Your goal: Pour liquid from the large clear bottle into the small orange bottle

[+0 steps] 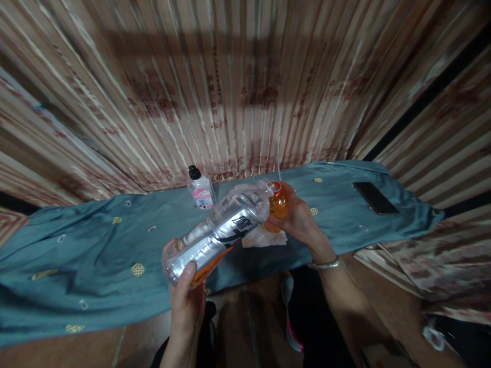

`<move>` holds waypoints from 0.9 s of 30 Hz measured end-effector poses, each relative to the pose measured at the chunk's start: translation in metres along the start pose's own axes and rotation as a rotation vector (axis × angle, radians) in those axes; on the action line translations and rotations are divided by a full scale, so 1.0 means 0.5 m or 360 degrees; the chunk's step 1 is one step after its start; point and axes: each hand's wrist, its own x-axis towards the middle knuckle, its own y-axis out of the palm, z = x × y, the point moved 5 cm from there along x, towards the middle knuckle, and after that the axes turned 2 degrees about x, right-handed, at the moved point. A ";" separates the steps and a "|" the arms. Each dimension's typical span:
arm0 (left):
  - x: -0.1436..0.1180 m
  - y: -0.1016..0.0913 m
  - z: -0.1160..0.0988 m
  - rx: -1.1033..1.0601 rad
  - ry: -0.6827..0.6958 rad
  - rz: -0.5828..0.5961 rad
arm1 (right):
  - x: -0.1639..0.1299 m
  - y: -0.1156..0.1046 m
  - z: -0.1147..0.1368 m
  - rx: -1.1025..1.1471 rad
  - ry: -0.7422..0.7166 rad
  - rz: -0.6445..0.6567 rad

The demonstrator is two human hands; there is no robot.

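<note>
My left hand (186, 299) clamped round base of big clear bottle (218, 232), tilted, neck at small orange cup (277, 202), my right hand (297, 220) closed round cup, above teal cloth (95, 255), white tissue (264, 237) beneath, phone (375, 198) well apart

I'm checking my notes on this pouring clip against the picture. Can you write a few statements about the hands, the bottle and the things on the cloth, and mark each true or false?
1. The left hand holds the base of a large plastic bottle that is tilted on its side. True.
2. The right hand holds a small container of orange liquid at the bottle's mouth. True.
3. The small bottle with a black cap lies on its side. False: it stands upright on the blue cloth.
4. A dark phone lies on the cloth to the right. True.
5. The right wrist is bare. False: it wears a bracelet.
</note>
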 end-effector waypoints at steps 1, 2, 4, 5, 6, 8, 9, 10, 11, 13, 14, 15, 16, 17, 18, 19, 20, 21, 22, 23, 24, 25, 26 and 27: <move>0.000 0.000 -0.001 0.0003 0.0006 0.0002 | 0.000 0.000 0.000 0.0000 -0.0012 -0.0004; 0.000 0.001 -0.001 0.0003 0.0010 0.0006 | 0.000 -0.001 0.001 0.0005 -0.0023 -0.0009; 0.001 0.002 -0.002 -0.0002 0.0014 0.0007 | 0.000 -0.001 0.001 0.0023 -0.0045 -0.0014; 0.001 0.002 -0.002 -0.0007 0.0015 0.0010 | 0.000 -0.001 0.001 0.0033 -0.0053 -0.0012; 0.002 0.001 -0.003 -0.0013 0.0025 0.0005 | 0.000 -0.001 0.001 0.0039 -0.0057 -0.0009; 0.002 -0.001 -0.003 -0.0011 0.0029 -0.0006 | -0.001 0.001 -0.002 0.0037 -0.0051 -0.0006; 0.002 -0.002 -0.003 -0.0006 0.0031 -0.0007 | -0.001 0.002 -0.003 0.0030 -0.0044 -0.0006; 0.002 -0.003 -0.003 0.0001 0.0028 -0.0008 | -0.001 0.003 -0.004 0.0026 -0.0035 -0.0008; 0.002 -0.004 -0.003 0.0006 0.0025 -0.0008 | -0.001 0.004 -0.005 0.0025 -0.0026 -0.0009; 0.001 -0.006 -0.003 0.0018 0.0023 -0.0012 | -0.001 0.005 -0.004 0.0033 -0.0014 -0.0009; 0.001 -0.007 -0.003 0.0027 0.0018 -0.0009 | -0.001 0.006 -0.003 0.0040 -0.0011 -0.0009; 0.001 -0.007 -0.003 0.0040 0.0012 -0.0007 | -0.001 0.006 -0.002 0.0046 -0.0011 -0.0010; 0.001 -0.007 -0.003 0.0053 0.0011 -0.0005 | -0.001 0.006 -0.001 0.0050 -0.0010 -0.0013; 0.002 -0.007 -0.004 0.0066 0.0011 -0.0007 | -0.001 0.006 0.000 0.0050 -0.0010 -0.0016; 0.002 -0.006 -0.004 0.0075 0.0012 -0.0010 | -0.001 0.005 0.001 0.0052 -0.0011 -0.0019; 0.003 -0.006 -0.005 0.0078 0.0014 -0.0012 | -0.002 0.005 0.002 0.0054 -0.0013 -0.0019; 0.003 -0.005 -0.005 0.0077 0.0016 -0.0012 | -0.002 0.005 0.002 0.0054 -0.0015 -0.0017; 0.003 -0.005 -0.006 0.0074 0.0017 -0.0007 | -0.002 0.005 0.002 0.0051 -0.0020 -0.0016; 0.003 -0.004 -0.006 0.0070 0.0019 -0.0002 | -0.002 0.004 0.002 0.0047 -0.0027 -0.0015; 0.002 -0.004 -0.007 0.0066 0.0020 0.0000 | -0.002 0.004 0.002 0.0043 -0.0036 -0.0014; 0.001 -0.004 -0.007 0.0065 0.0015 0.0000 | -0.002 0.003 0.001 0.0039 -0.0039 -0.0012; 0.001 -0.004 -0.007 0.0065 0.0011 -0.0006 | -0.002 0.003 0.001 0.0033 -0.0038 -0.0009; 0.000 -0.005 -0.008 0.0062 0.0010 -0.0014 | -0.002 0.003 0.001 0.0025 -0.0034 -0.0004; -0.001 -0.005 -0.008 0.0057 0.0005 -0.0016 | -0.002 0.003 0.002 0.0018 -0.0030 -0.0001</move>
